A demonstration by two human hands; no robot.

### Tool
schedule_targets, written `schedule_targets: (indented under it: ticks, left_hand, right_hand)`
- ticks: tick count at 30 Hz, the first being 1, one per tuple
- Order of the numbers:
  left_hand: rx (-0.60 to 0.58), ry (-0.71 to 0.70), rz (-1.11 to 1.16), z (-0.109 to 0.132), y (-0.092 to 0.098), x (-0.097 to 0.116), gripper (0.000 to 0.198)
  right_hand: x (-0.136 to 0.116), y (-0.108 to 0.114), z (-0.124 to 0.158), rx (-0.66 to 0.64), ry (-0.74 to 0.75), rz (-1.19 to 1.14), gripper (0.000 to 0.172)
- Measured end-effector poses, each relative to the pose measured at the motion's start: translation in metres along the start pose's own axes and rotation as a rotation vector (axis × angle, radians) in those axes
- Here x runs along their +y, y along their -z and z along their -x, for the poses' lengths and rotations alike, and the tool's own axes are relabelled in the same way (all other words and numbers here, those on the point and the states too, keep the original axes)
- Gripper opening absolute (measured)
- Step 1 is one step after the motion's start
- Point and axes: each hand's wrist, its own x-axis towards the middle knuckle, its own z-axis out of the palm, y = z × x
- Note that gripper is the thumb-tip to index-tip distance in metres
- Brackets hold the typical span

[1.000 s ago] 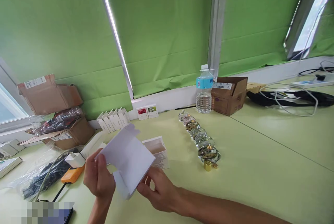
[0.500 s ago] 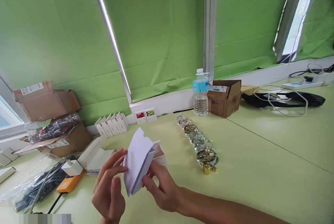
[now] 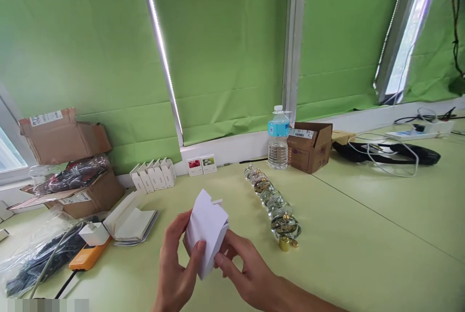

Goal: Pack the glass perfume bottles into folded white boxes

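Here, left hand (image 3: pixel 176 268) and right hand (image 3: pixel 247 273) grip a folded white carton (image 3: pixel 207 232).
Fingers (image 3: pixel 221 259) closed on it, near a row of glass ornaments (image 3: pixel 272 203).

L hand (image 3: pixel 176 268) + R hand (image 3: pixel 247 273) hold folded white card (image 3: pixel 206 232).

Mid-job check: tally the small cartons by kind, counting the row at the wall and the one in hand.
Plain white cartons at the wall: 4
Picture-front cartons at the wall: 2
Folded white carton between the left hand and right hand: 1
Total: 7
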Motion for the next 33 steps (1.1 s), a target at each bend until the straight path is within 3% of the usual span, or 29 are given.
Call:
schedule_targets:
  ticks: [8,14,20,23,26,28,33]
  left_hand:
    - [0.027,0.13,0.162,-0.002,-0.006,0.004,0.065]
    - [0.027,0.085,0.142,0.011,-0.016,-0.005,0.057]
    - [0.048,0.055,0.141,0.009,-0.007,-0.004,0.05]
    - [0.031,0.044,0.128,0.005,-0.004,-0.004,0.049]
    - [0.07,0.038,0.135,0.0,-0.003,-0.005,0.049]
    - [0.121,0.053,0.126,-0.003,-0.001,-0.006,0.047]
    - [0.123,0.132,0.049,-0.013,0.003,-0.011,0.04]
  right_hand:
    - [-0.003,0.008,-0.002,-0.009,-0.051,-0.026,0.03]
    - [-0.003,0.008,-0.004,0.034,-0.161,0.007,0.034]
    - [-0.002,0.013,-0.009,0.017,-0.249,-0.024,0.04]
    - [0.003,0.013,-0.009,-0.031,-0.295,-0.084,0.034]
    - [0.007,0.014,-0.007,-0.072,-0.275,0.02,0.02]
    - [0.008,0.014,-0.006,-0.088,-0.234,0.161,0.02]
    - [0.004,0.016,-0.004,-0.15,-0.18,0.305,0.041]
